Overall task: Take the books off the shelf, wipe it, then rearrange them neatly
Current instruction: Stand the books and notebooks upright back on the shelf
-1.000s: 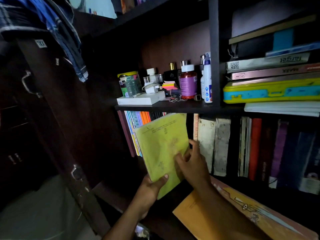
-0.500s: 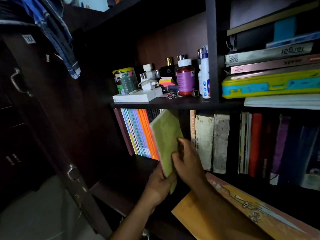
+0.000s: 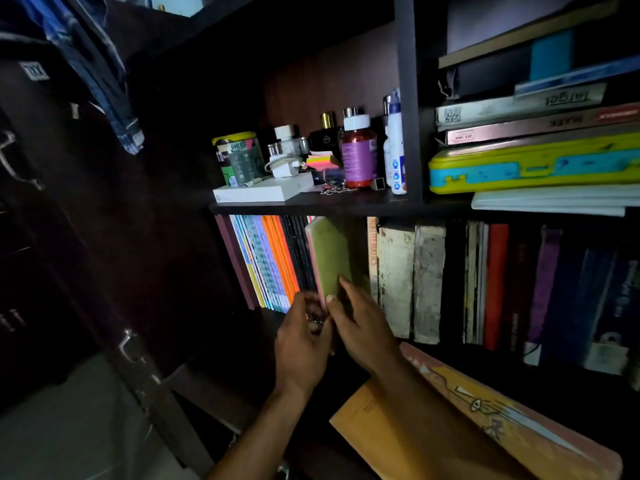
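The green book (image 3: pixel 329 258) has turned from face-on, held out in front of the shelf, to edge-on and upright, and it now sits partly inside the lower row, between the black spines to its left and the tall gap beside the worn cream books (image 3: pixel 410 278) to its right. The left hand (image 3: pixel 303 344) is curled at the book's lower front edge, seemingly pinching it, though blur hides the fingertips. The right hand (image 3: pixel 363 327) lies flatter, fingers nearly straight against the green cover, pressing it inward.

Judging from the filled row, this looks like the rearranging stage: orange and blue spines (image 3: pixel 266 261) already stand left of the green book and dark volumes well to its right. Whether the shelf board (image 3: pixel 311 202) above was wiped cannot be told. A large orange book (image 3: pixel 519 420) below the green one looks not yet shelved.
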